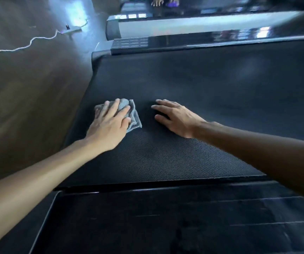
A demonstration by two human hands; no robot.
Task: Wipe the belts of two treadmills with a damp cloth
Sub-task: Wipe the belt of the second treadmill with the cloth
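Observation:
A black textured treadmill belt (193,92) fills the middle of the head view. On its left part lies a crumpled grey cloth (133,114). My left hand (109,123) presses flat on the cloth with spread, straight fingers and covers most of it. To the right of the cloth, my right hand (175,118) rests flat on the bare belt, fingers spread, holding nothing. A second treadmill (193,26) with a silver side rail stands beyond the belt at the top.
The black side rail (147,217) of this treadmill runs across the bottom. Brown floor (28,88) lies to the left, with a white cable (25,46) leading to a power strip (71,30). A mirror at the top edge reflects two hands (164,1).

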